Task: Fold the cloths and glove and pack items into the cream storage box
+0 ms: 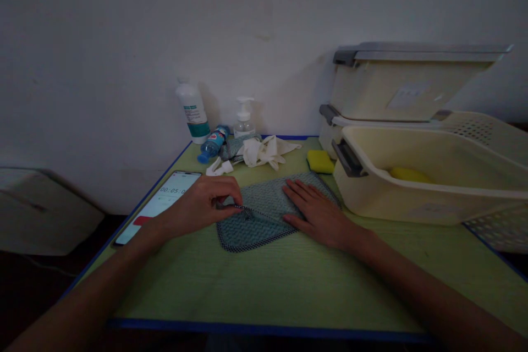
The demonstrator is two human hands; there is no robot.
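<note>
A grey-blue woven cleaning cloth (264,231) with a dark checked border lies on the green table. My left hand (210,201) pinches a bit of the cloth near its left side and lifts it slightly, raising a ridge. My right hand (315,212) lies flat on the right part of the cloth, fingers stretched out. Just left of my left hand lies a phone (167,192) with a timer on its screen, partly covered by my wrist. Behind the cloth's right end sits a yellow sponge (320,161).
A cream basin (412,203) holding a yellow item stands right, before stacked lidded boxes (396,88). Along the wall are a white bottle (193,113), a blue bottle (213,143) lying tilted, a pump bottle (244,118) and crumpled white gloves (264,151). The table (264,297) has blue edges.
</note>
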